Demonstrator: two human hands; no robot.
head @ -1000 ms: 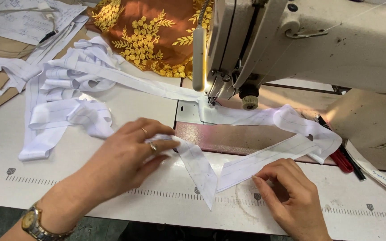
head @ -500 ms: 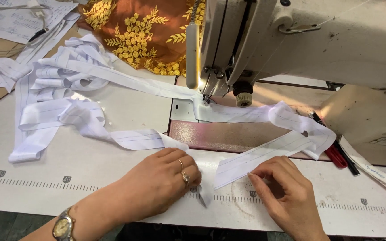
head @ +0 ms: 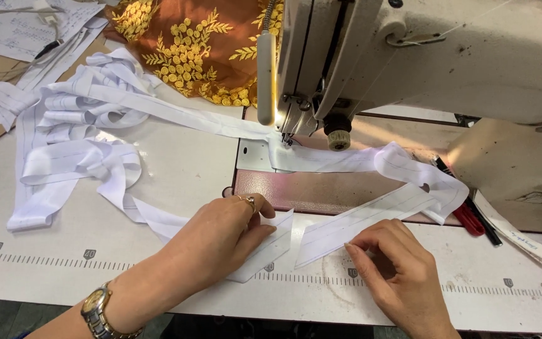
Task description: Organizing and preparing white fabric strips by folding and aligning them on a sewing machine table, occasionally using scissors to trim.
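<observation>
Pale sewing table (head: 177, 176) carries a white fabric strip (head: 371, 213) running from under the sewing machine (head: 409, 56), where the left hand (head: 221, 235) presses 1 cut end flat with fingers together while the right hand (head: 396, 263) pinches the other end's edge, keeping both ends taut and close.

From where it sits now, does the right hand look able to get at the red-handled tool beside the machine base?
Probably yes: the right hand rests on the table, and only bare tabletop and a white fabric strip lie between it and the red-handled tool.
</observation>
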